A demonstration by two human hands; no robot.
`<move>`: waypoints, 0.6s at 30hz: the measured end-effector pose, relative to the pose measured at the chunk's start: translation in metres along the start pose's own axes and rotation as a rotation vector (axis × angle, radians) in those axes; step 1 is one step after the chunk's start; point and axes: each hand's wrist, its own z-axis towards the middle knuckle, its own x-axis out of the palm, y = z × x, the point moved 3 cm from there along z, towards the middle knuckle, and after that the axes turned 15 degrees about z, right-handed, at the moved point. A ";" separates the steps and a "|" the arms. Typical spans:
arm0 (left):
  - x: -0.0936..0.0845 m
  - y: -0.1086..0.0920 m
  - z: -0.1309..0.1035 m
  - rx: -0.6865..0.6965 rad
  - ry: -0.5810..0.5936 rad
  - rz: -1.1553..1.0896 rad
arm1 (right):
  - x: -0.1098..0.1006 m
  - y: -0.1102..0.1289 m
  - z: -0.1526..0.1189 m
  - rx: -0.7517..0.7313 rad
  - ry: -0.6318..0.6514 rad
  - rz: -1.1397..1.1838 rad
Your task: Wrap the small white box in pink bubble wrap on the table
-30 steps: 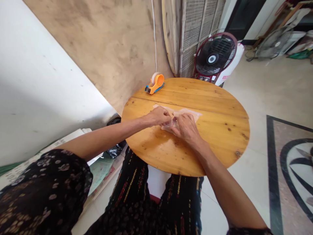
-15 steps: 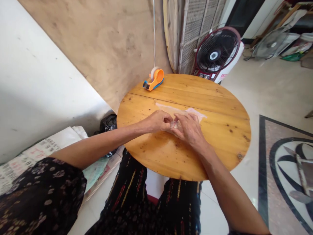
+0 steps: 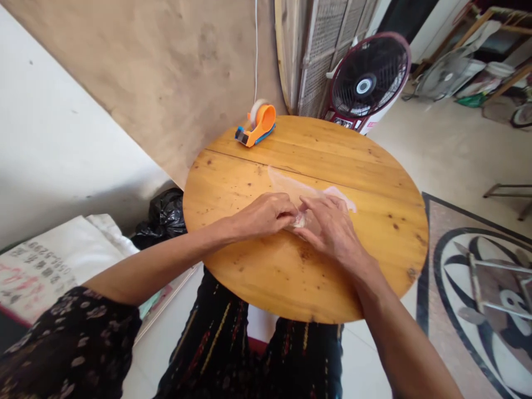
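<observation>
Over the middle of the round wooden table [image 3: 249, 277], my two hands meet at a small pale bundle [image 3: 299, 221] with reddish specks, seemingly wrapped in clear film. My left hand [image 3: 268, 213] is closed, thumb and fingers pinched at the bundle's left end. Curved around the right side, my right hand [image 3: 330, 224] has its thumb below the bundle and its index finger above. A thin translucent plastic sheet [image 3: 286, 180] lies flat beyond the fingers, its pinkish right corner [image 3: 343, 198] showing past my right hand. My fingers cover much of the bundle.
An orange tape dispenser [image 3: 266, 119] with a roll of tape stands at the table's far left edge. Behind the table is a dark red fan [image 3: 364, 86]. A black plastic bag [image 3: 168, 210] and printed white sacks [image 3: 54, 260] lie on the left, by the wall.
The view has shifted slightly. My fingers stay at the bundle, a little more of which shows between them; my right hand's fingers have opened somewhat around it.
</observation>
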 end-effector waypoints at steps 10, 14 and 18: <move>0.016 -0.010 -0.015 0.021 -0.223 0.150 | -0.005 -0.010 0.002 -0.007 0.088 0.116; 0.022 -0.012 -0.016 -0.005 -0.332 0.181 | -0.008 -0.007 -0.002 0.038 0.082 0.133; 0.027 -0.013 -0.017 0.016 -0.403 0.243 | -0.023 -0.005 -0.010 0.124 0.009 0.121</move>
